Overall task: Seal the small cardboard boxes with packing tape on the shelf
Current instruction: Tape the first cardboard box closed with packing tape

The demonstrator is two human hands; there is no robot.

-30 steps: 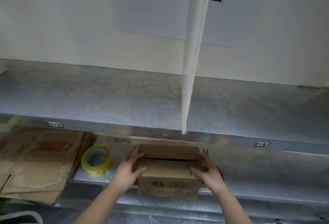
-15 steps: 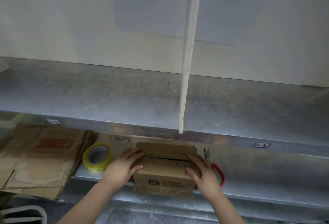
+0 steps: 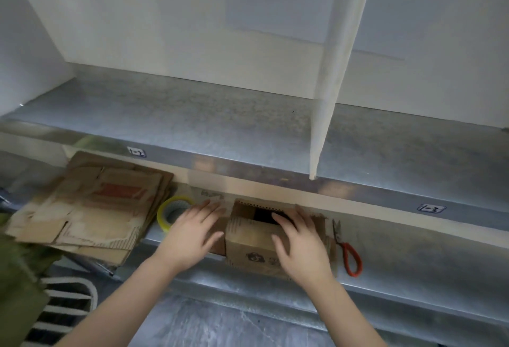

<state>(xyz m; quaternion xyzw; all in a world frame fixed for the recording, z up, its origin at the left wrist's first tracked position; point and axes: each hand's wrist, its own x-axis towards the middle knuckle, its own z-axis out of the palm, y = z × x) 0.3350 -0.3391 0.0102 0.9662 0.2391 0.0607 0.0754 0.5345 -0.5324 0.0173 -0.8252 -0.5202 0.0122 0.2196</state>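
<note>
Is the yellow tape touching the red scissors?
Apart. The head view shows the tape roll left of the cardboard box and the scissors right of it.

The left hand (image 3: 192, 236) and right hand (image 3: 300, 247) are bare; the left forearm (image 3: 118, 299) and right forearm (image 3: 349, 311) are bare down to the frame's lower edge; olive-green fabric (image 3: 19, 277) at lower left may be the person's clothing, though this cannot be told.

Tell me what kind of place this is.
Probably a warehouse packing station: galvanised shelves with bin labels, a stack of flattened cartons, and a tape roll and scissors either side of a small open box.
</note>
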